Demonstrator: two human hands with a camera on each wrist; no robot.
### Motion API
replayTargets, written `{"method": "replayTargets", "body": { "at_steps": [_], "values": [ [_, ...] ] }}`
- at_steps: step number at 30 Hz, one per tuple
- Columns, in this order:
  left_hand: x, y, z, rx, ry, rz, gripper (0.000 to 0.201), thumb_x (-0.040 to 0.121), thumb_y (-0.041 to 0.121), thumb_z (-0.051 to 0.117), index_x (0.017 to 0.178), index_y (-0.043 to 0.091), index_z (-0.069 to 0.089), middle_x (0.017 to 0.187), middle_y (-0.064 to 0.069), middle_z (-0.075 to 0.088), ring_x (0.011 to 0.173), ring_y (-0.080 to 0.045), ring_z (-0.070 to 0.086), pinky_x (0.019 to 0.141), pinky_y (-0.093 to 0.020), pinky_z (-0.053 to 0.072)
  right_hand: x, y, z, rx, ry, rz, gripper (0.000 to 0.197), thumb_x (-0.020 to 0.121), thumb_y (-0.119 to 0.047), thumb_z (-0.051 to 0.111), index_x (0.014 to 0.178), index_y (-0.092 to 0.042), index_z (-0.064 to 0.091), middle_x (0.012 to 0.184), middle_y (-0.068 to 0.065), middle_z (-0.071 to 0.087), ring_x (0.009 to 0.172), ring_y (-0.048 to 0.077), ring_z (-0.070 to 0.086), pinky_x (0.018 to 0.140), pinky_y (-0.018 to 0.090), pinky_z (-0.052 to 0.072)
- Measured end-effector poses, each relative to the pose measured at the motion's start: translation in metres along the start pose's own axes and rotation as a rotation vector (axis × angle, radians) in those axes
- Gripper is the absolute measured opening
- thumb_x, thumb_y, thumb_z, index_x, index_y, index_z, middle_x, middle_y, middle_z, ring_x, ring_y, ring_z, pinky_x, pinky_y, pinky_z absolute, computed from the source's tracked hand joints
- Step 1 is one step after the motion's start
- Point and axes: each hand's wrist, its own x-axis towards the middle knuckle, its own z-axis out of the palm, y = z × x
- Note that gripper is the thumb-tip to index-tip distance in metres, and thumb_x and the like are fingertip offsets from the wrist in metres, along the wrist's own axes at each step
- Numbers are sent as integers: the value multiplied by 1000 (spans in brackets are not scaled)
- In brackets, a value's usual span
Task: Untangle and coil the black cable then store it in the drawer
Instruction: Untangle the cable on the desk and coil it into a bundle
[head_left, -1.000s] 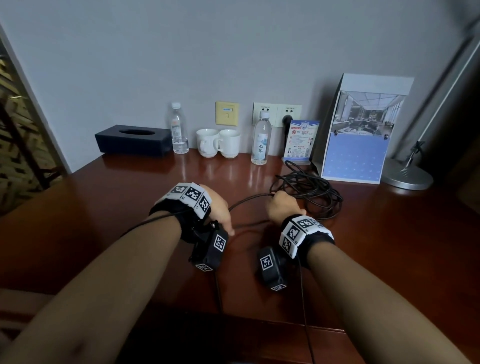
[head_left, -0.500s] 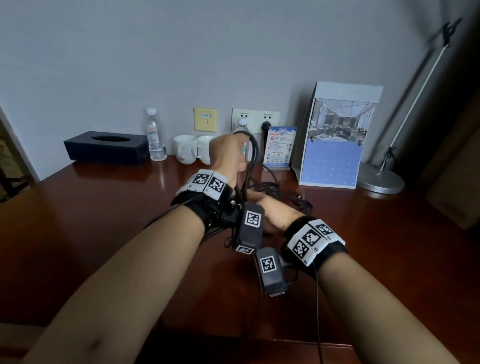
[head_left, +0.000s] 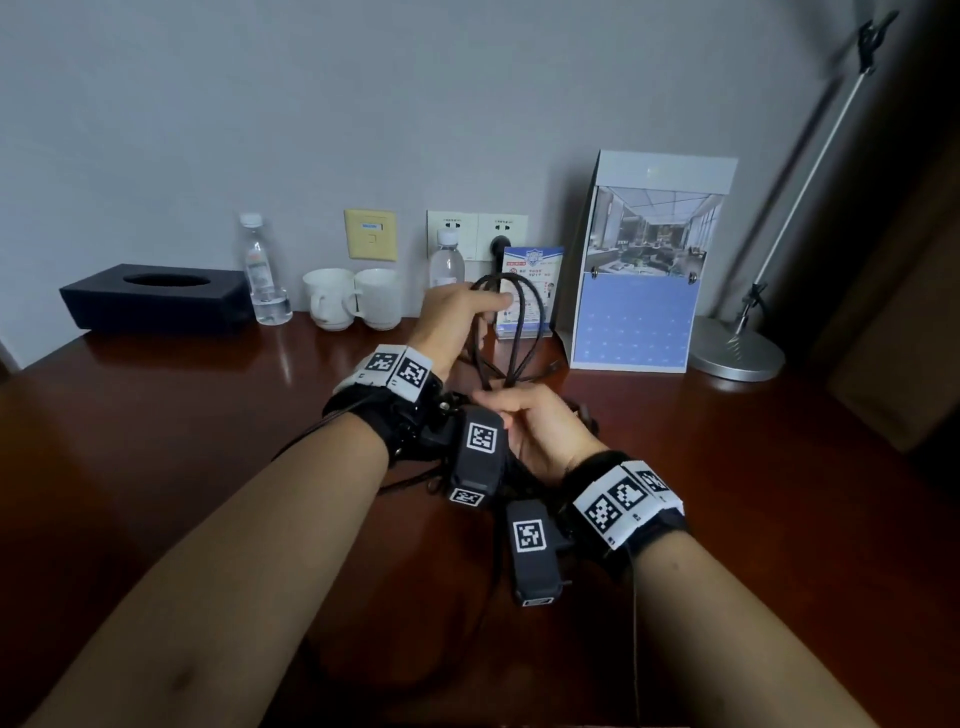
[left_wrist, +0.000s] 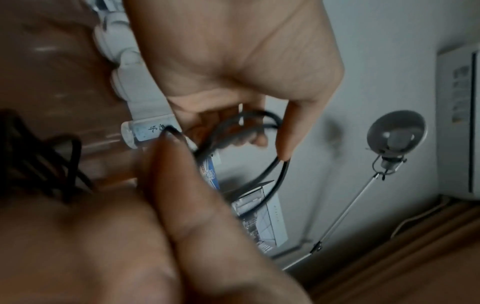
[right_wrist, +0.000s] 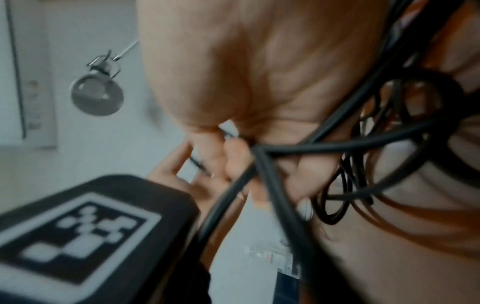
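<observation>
My left hand is raised above the wooden desk, its fingers curled round the top of several loops of the black cable. The left wrist view shows those loops running through the curled fingers. Just below, my right hand pinches the hanging strands where they come together; the right wrist view shows fingers closed on the crossing cable. More tangled cable lies on the desk behind my right hand, also seen as a dark heap. No drawer is in view.
Along the wall stand a black tissue box, two water bottles, two white cups, a leaflet card, a desk calendar and a lamp base. A black plug sits in the wall socket.
My left hand has risen from the desk, lifting cable loops with it. My right hand has shifted left, off the tangle, and now pinches the strands under the left hand.
</observation>
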Motion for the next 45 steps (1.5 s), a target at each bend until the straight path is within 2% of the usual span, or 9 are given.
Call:
{"method": "replayTargets", "body": {
  "at_steps": [4, 8, 13, 18, 24, 28, 34, 39, 45],
  "values": [
    [7, -7, 4, 192, -165, -160, 31, 84, 33, 70, 103, 9, 65, 93, -5, 71, 85, -18, 65, 76, -30, 52, 25, -15, -36, -17, 682, -150, 12, 92, -12, 58, 81, -9, 57, 51, 0, 49, 40, 14, 43, 43, 24, 35],
    [7, -22, 8, 621, -473, -314, 53, 84, 52, 65, 120, 14, 57, 115, -6, 67, 105, -18, 65, 94, -37, 50, 45, -17, -81, -76, 1093, -231, 45, 79, -38, 53, 109, -4, 55, 104, 20, 68, 93, 37, 66, 83, 49, 55],
    [24, -54, 24, 696, -360, -221, 44, 76, 67, 64, 96, 27, 63, 80, 10, 54, 84, -9, 62, 72, -25, 44, 52, -8, -83, -371, 918, -106, 52, 85, -42, 56, 120, -3, 55, 119, 20, 64, 112, 39, 60, 100, 47, 46],
    [51, -87, 33, 811, -106, -110, 48, 85, 39, 61, 115, 2, 60, 113, -13, 67, 106, -29, 62, 86, -36, 46, 59, 2, -86, -354, 643, -35, 21, 89, -34, 66, 78, -17, 61, 73, 2, 65, 63, 18, 63, 74, 40, 55],
    [64, -117, 50, 1025, -288, -33, 45, 81, 9, 52, 119, 32, 61, 118, 1, 66, 119, -27, 53, 102, -45, 40, 73, 1, -102, -192, 760, -110, 22, 88, -31, 66, 90, -10, 60, 83, 6, 65, 87, 26, 69, 83, 44, 58],
    [79, -126, 46, 853, -279, -100, 65, 76, 4, 56, 136, 22, 42, 97, 14, 62, 114, -24, 57, 104, -46, 40, 78, -2, -109, -158, 792, -134, 29, 88, -29, 68, 101, -5, 59, 97, 12, 67, 83, 24, 68, 79, 41, 59],
    [71, -127, 45, 856, -319, -42, 46, 74, -2, 55, 106, 27, 41, 82, 23, 52, 104, -20, 60, 99, -44, 43, 84, 1, -114, -148, 869, -139, 34, 84, -36, 70, 102, -9, 60, 91, 10, 69, 77, 22, 70, 79, 42, 60],
    [64, -131, 35, 916, -429, -9, 33, 77, 10, 65, 75, 41, 55, 101, 9, 55, 106, -19, 54, 100, -46, 41, 82, 7, -114, -52, 939, -216, 30, 85, -30, 71, 102, -8, 59, 101, 11, 68, 78, 20, 68, 69, 32, 56],
    [36, -113, 20, 1151, -447, 21, 15, 81, 45, 70, 87, 37, 59, 113, -1, 42, 120, -26, 37, 102, -44, 32, 77, 16, -103, -224, 1047, -219, 42, 69, -47, 71, 93, -15, 58, 95, 6, 70, 96, 26, 67, 96, 47, 50]
  ]
}}
